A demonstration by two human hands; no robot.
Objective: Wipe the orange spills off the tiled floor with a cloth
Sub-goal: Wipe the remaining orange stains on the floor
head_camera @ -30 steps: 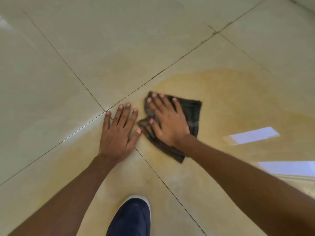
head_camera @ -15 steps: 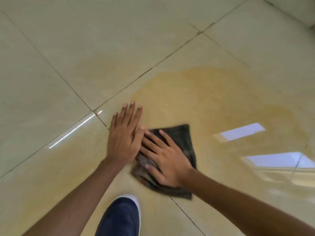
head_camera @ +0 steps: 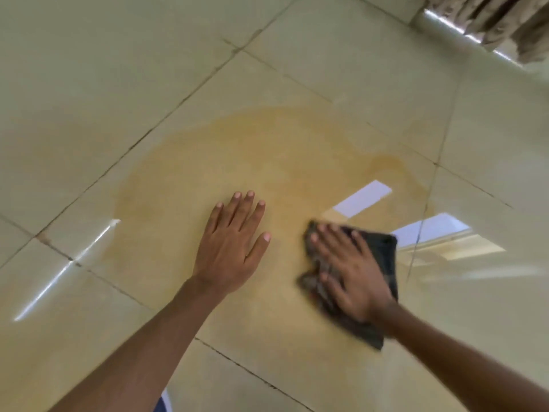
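Note:
A wide orange spill (head_camera: 267, 162) spreads over the glossy cream floor tiles (head_camera: 89, 69) in the middle of the view. My right hand (head_camera: 350, 269) presses flat on a dark grey cloth (head_camera: 383, 248) at the spill's right side, fingers spread over it; the hand and cloth are motion-blurred. My left hand (head_camera: 234, 242) rests flat on the wet tile to the left of the cloth, fingers apart and holding nothing. A gap of bare floor separates the two hands.
Dark grout lines (head_camera: 184, 96) cross the floor diagonally. Bright window reflections (head_camera: 362, 197) shine on the tiles right of the cloth. A curtain hem and wall base (head_camera: 490, 22) show at the top right. A blue shoe tip (head_camera: 162, 404) peeks in at the bottom edge.
My right hand has slid the cloth rightward across the spill, away from my left hand. The left hand now sits further into the spill, and the view has shifted so the shoe is nearly out.

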